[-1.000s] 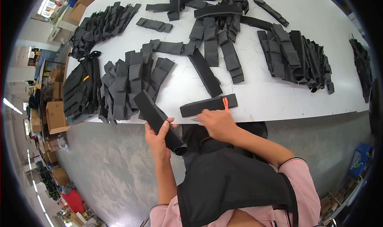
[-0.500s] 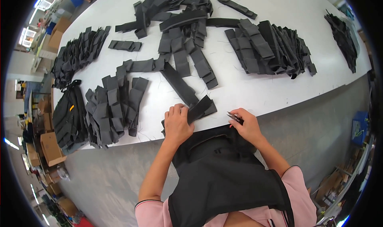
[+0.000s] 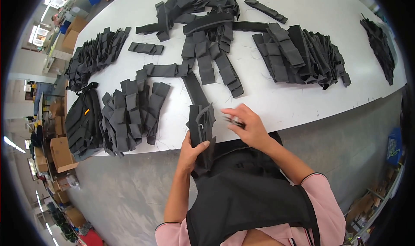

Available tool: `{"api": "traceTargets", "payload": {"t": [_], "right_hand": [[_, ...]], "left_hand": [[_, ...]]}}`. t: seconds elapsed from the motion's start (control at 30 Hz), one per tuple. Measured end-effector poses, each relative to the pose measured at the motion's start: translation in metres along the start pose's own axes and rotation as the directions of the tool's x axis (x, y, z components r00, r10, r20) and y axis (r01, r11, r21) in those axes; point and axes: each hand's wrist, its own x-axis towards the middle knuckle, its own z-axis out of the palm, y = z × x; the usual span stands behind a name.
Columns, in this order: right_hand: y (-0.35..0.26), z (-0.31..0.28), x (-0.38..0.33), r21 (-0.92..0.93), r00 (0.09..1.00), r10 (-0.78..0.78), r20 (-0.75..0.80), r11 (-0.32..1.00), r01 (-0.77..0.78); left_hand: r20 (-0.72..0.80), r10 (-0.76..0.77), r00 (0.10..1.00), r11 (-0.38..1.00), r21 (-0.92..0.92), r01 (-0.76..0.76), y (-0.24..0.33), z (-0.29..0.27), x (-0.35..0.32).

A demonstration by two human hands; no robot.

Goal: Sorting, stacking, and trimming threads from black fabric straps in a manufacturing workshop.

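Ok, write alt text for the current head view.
A person's left hand holds folded dark fabric at a white table's near edge; the right hand holds a small, blurred dark tool. Piles of dark strips and a black bag lie on the table.

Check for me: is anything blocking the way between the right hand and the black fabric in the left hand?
Nothing visible does. The right hand, with a small dark tool, is apart from the black fabric in the left hand; white tabletop shows between.
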Motion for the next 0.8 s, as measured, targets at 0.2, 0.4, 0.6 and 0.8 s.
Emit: {"api": "traceTargets", "payload": {"t": [0.2, 0.4, 0.6, 0.8], "right_hand": [[-0.002, 0.006, 0.054, -0.249, 0.916, -0.327, 0.232, 0.89, 0.381], [-0.021, -0.004, 0.037, 0.252, 0.967, 0.001, -0.254, 0.966, 0.065], [0.019, 0.033, -0.02, -0.214, 0.831, -0.546, 0.111, 0.803, 0.556], [0.023, 0.023, -0.036, -0.251, 0.722, -0.375, 0.581, 0.762, 0.597]], "left_hand": [[-0.001, 0.038, 0.999, 0.998, 0.055, -0.038, 0.012, -0.006, -0.011], [-0.507, 0.17, 0.845, 0.905, -0.258, -0.337, 0.01, -0.06, -0.031], [-0.04, -0.039, 0.998, 0.646, -0.763, -0.005, -0.006, -0.017, -0.01], [-0.149, -0.036, 0.988, 0.766, -0.639, -0.069, -0.011, -0.017, -0.011]]}}
